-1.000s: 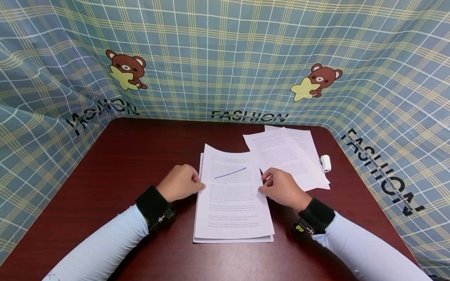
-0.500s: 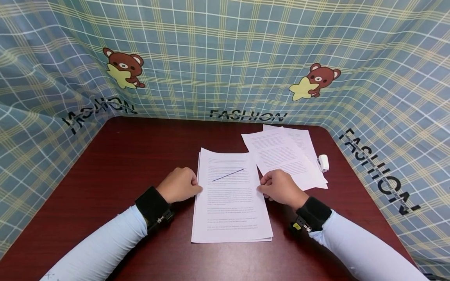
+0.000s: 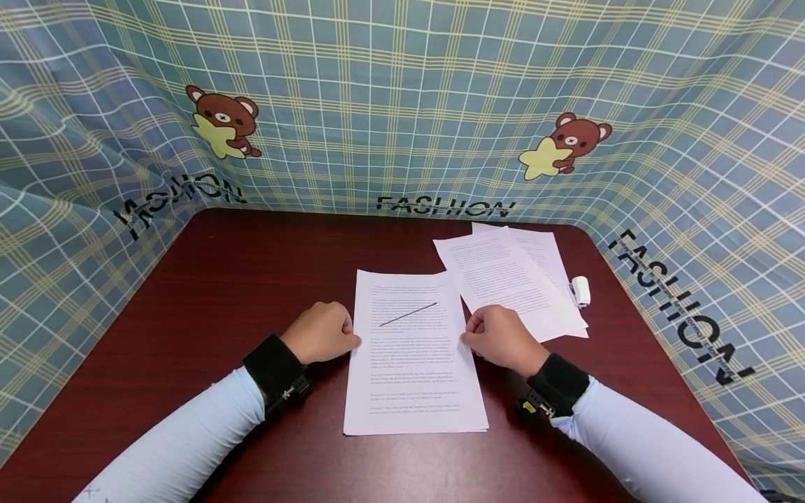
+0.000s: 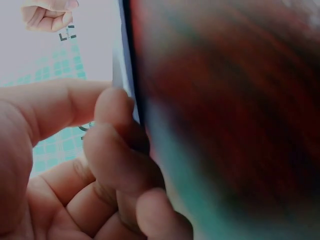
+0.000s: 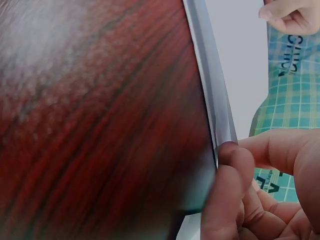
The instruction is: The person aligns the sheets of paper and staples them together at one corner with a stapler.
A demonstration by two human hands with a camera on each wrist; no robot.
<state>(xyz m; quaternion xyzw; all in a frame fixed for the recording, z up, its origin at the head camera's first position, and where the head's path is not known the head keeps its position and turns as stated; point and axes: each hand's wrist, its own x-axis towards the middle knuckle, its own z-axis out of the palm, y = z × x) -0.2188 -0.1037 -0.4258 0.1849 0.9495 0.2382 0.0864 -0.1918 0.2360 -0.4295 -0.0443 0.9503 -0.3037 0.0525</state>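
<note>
A stack of printed paper sheets [image 3: 411, 363] lies on the dark red table in the head view, with a dark blue slanting line across its top page. My left hand [image 3: 321, 333] pinches the left edge of the stack, thumb on top. In the left wrist view its curled fingers [image 4: 115, 160] meet the paper's side from below. At the opposite edge, my right hand [image 3: 503, 337] pinches the stack between thumb and fingers. The right wrist view shows its fingertips [image 5: 235, 162] at the paper's edge, several layers close together.
Two loose printed sheets [image 3: 503, 272] overlap at the back right, their near corner close to my right hand. Beside them sits a small white stapler-like object [image 3: 581, 291]. A plaid curtain [image 3: 352, 105] borders the table [image 3: 251, 265] at the back and sides.
The top sheet's raised far edge has come down, and the sheet edges now line up more closely. Both hands have stayed at the stack's sides, shifting only slightly.
</note>
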